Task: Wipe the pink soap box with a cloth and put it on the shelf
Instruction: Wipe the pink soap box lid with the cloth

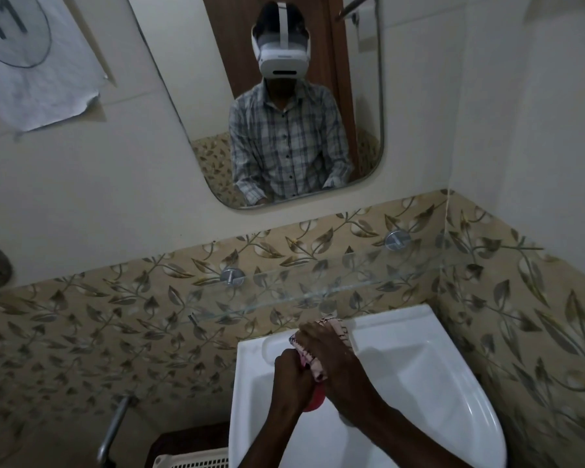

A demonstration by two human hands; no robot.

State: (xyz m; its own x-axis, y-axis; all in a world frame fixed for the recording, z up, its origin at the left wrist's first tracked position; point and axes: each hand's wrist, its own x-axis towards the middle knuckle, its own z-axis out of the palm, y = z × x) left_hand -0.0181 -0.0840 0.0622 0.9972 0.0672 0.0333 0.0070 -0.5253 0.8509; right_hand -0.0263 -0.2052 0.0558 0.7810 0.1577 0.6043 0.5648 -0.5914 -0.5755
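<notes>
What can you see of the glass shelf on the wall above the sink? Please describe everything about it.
The glass shelf is a long, clear pane, so the leaf-patterned tiles show through it. It runs level along the tiled wall, below the mirror and just above the back rim of the white sink. Two round metal brackets fix it to the wall. Nothing can be seen standing on it. Neither hand touches it; the right hand, holding the cloth, is below its front edge.

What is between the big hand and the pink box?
The patterned cloth lies between the right hand and the pink soap box, seen in the head view.
</notes>
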